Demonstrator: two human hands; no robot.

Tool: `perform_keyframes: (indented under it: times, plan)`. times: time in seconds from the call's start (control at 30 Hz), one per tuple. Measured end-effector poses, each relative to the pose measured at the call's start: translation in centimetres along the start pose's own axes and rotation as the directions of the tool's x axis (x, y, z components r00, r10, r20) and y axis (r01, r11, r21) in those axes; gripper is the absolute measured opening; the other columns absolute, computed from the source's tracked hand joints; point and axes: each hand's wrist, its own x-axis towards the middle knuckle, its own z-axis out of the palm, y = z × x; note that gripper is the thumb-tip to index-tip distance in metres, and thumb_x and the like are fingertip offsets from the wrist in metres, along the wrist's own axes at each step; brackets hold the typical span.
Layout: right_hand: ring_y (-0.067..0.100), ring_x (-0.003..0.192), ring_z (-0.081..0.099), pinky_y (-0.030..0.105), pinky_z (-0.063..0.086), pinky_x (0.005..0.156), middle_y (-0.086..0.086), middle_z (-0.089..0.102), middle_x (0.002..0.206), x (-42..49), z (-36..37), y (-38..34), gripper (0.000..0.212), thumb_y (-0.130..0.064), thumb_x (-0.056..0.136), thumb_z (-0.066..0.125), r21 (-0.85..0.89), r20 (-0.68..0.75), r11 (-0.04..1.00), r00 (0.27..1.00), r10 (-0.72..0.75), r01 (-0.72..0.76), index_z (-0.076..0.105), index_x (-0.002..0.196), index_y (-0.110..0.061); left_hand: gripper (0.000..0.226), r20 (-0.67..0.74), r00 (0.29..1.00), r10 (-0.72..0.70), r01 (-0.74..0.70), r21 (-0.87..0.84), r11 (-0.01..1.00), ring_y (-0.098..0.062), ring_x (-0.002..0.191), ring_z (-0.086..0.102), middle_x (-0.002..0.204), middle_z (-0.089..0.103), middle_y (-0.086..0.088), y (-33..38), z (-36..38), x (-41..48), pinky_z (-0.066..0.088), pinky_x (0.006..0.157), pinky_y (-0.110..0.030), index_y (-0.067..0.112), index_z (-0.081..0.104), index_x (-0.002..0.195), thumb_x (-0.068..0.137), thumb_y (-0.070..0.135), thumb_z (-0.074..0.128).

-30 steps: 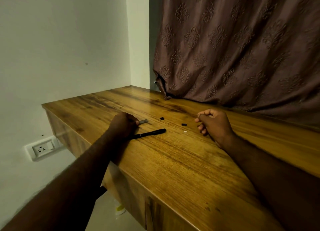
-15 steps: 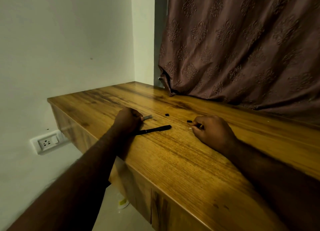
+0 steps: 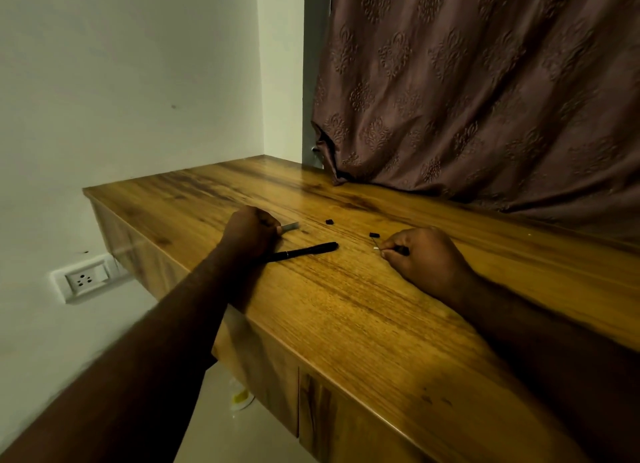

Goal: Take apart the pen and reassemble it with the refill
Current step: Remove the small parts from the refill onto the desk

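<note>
A black pen barrel (image 3: 304, 251) lies on the wooden desk (image 3: 363, 317) between my hands. My left hand (image 3: 251, 232) rests fisted on the desk, closed on a thin silver-grey piece (image 3: 290, 226) that sticks out to the right. My right hand (image 3: 420, 254) rests on the desk, its fingertips pinching a small dark part (image 3: 401, 250); a tiny white piece (image 3: 375, 248) lies at the fingertips. Two small black parts (image 3: 329, 222) (image 3: 374, 235) lie loose on the wood beyond the barrel.
A brown patterned curtain (image 3: 485, 88) hangs along the desk's far edge. The desk's left end meets a white wall with a socket plate (image 3: 85, 279). The near edge drops to cabinet fronts and a pale floor with a small yellow-white object (image 3: 240, 398).
My right hand has come down from a raised, curled pose onto the desk and closed its fingertips on a small dark part. My left hand has stayed put.
</note>
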Motion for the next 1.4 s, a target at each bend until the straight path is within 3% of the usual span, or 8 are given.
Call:
perform_keyframes:
  times: [0.3, 0.5, 0.7, 0.83, 1.07, 1.2, 1.3, 1.4]
  plan:
    - [-0.003, 0.043, 0.05, 0.019, 0.038, 0.05, -0.01, 0.059, 0.056, 0.4, -0.5, 0.7, 0.008, -0.015, 0.087, 0.067, 0.462, -0.11, 0.864, 0.953, 0.282, -0.203, 0.072, 0.081, -0.015, 0.011, -0.005, 1.0, -0.011, 0.011, -0.016, 1.0, -0.019, 0.081, 0.065, 0.087, 0.071, -0.007, -0.1, 0.0, 0.1, 0.047, 0.068, -0.027, 0.013, 0.075, 0.09, 0.085, 0.019, 0.067]
    - [0.006, 0.06, 0.062, 0.027, 0.048, 0.055, -0.005, 0.068, 0.067, 3.1, -0.6, -2.2, 0.01, -0.022, 0.086, 0.065, 0.36, -0.152, 0.924, 0.97, 0.191, -0.126, 0.073, 0.083, -0.019, 0.012, -0.02, 1.0, -0.017, 0.015, -0.083, 0.996, -0.017, 0.075, 0.061, 0.072, 0.062, 0.004, -0.1, -0.1, -0.1, 0.042, 0.058, -0.023, 0.021, 0.066, 0.074, 0.085, 0.016, 0.065]
    - [0.017, 0.083, 0.065, 0.033, 0.054, 0.076, 0.009, 0.073, 0.095, 9.5, 0.9, -5.9, 0.01, -0.012, 0.086, 0.067, 0.085, 0.203, 0.988, 0.973, 0.112, -0.131, 0.073, 0.094, -0.009, 0.006, -0.036, 0.999, -0.033, 0.027, -0.148, 0.989, -0.016, 0.08, 0.061, 0.087, 0.067, -0.002, -0.4, 0.1, 0.2, 0.043, 0.063, -0.024, 0.015, 0.067, 0.087, 0.087, 0.019, 0.063]
    - [0.026, 0.083, 0.062, 0.02, 0.049, 0.06, 0.016, 0.066, 0.091, 11.3, 3.4, -7.0, 0.022, 0.0, 0.088, 0.06, 0.085, 0.3, 0.968, 0.933, 0.201, -0.236, 0.062, 0.109, 0.007, 0.008, -0.043, 0.999, -0.028, 0.019, -0.198, 0.98, -0.017, 0.081, 0.062, 0.087, 0.066, -0.002, -0.7, 0.3, 0.5, 0.043, 0.064, -0.023, 0.014, 0.067, 0.09, 0.088, 0.021, 0.063]
    - [0.031, 0.09, 0.065, 0.03, 0.051, 0.076, 0.017, 0.069, 0.099, 12.3, 5.2, -6.0, 0.017, -0.01, 0.087, 0.058, -0.067, 0.234, 0.983, 0.956, 0.179, -0.168, 0.067, 0.099, -0.002, 0.005, -0.032, 0.999, -0.015, 0.007, -0.222, 0.975, -0.019, 0.085, 0.064, 0.091, 0.069, -0.006, -1.0, 0.5, 1.0, 0.048, 0.073, -0.027, 0.018, 0.067, 0.086, 0.087, 0.021, 0.064]
    - [0.022, 0.068, 0.059, 0.023, 0.049, 0.055, 0.011, 0.063, 0.077, 12.0, 5.3, -7.0, 0.015, 0.007, 0.087, 0.054, 0.249, 0.206, 0.925, 0.949, 0.241, -0.289, 0.066, 0.091, -0.002, 0.006, -0.022, 1.0, 0.003, -0.01, -0.295, 0.955, -0.02, 0.08, 0.067, 0.087, 0.071, -0.005, -1.3, 0.5, 0.9, 0.056, 0.071, -0.032, 0.023, 0.065, 0.081, 0.087, 0.021, 0.064]
    - [0.027, 0.068, 0.061, 0.042, 0.057, 0.07, 0.014, 0.064, 0.08, 11.5, 4.1, -7.9, 0.015, 0.007, 0.086, 0.059, 0.565, 0.196, 0.761, 0.948, 0.251, -0.319, 0.064, 0.088, -0.007, 0.008, -0.012, 0.999, 0.049, -0.05, -0.356, 0.933, -0.024, 0.076, 0.067, 0.082, 0.069, -0.005, -1.1, 0.3, 0.7, 0.055, 0.064, -0.035, 0.026, 0.063, 0.081, 0.088, 0.021, 0.063]
    - [0.021, 0.073, 0.065, 0.031, 0.06, 0.072, 0.013, 0.066, 0.085, 11.0, 2.9, -8.8, 0.015, 0.008, 0.085, 0.062, 0.655, 0.156, 0.713, 0.968, 0.195, -0.249, 0.068, 0.088, -0.005, 0.005, -0.012, 0.996, 0.085, -0.083, -0.385, 0.919, -0.019, 0.067, 0.062, 0.075, 0.065, -0.002, -0.9, 0.2, 0.6, 0.048, 0.056, -0.029, 0.022, 0.063, 0.087, 0.09, 0.019, 0.062]
